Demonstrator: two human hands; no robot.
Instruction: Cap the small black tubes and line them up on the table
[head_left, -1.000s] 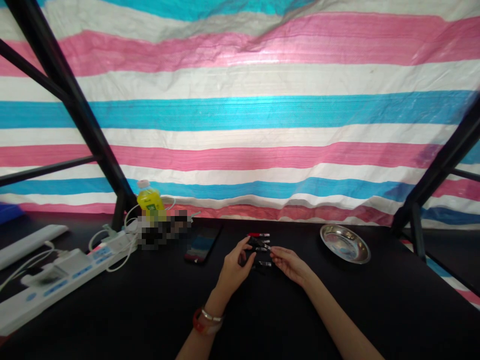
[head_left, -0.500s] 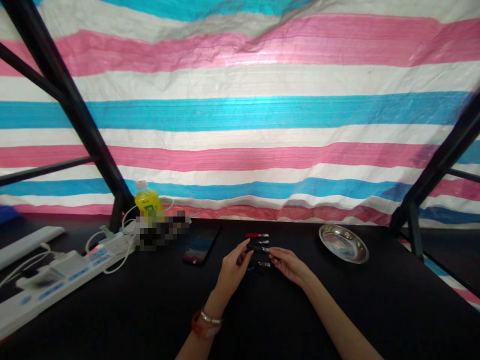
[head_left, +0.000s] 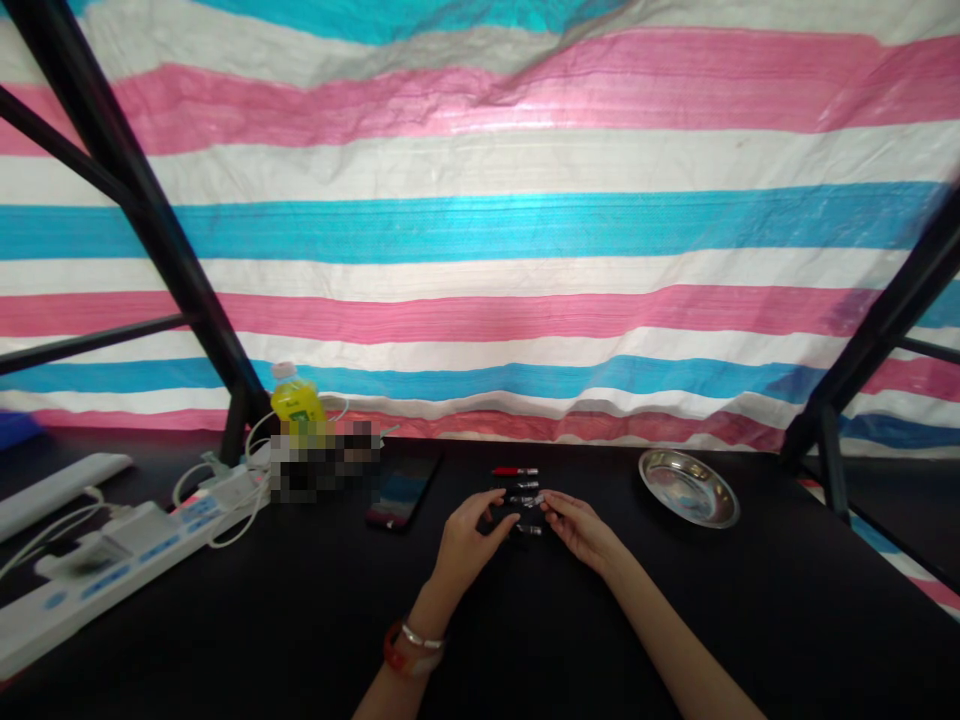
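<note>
On the black table point(head_left: 225, 640), far of centre, a short row of small pens point(head_left: 517, 485) lies, the farthest one red-bodied. The left hand point(head_left: 469, 540) and right hand point(head_left: 581, 528) meet over it. Each hand's fingertips seem pinched on a dark pen point(head_left: 525, 499); these look light, stiff and slick, best gripped mid-barrel.

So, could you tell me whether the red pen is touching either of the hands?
Apart. The head view shows the red pen lying on the black table beyond both hands, with dark tabletop between it and the left hand and right hand.
</note>
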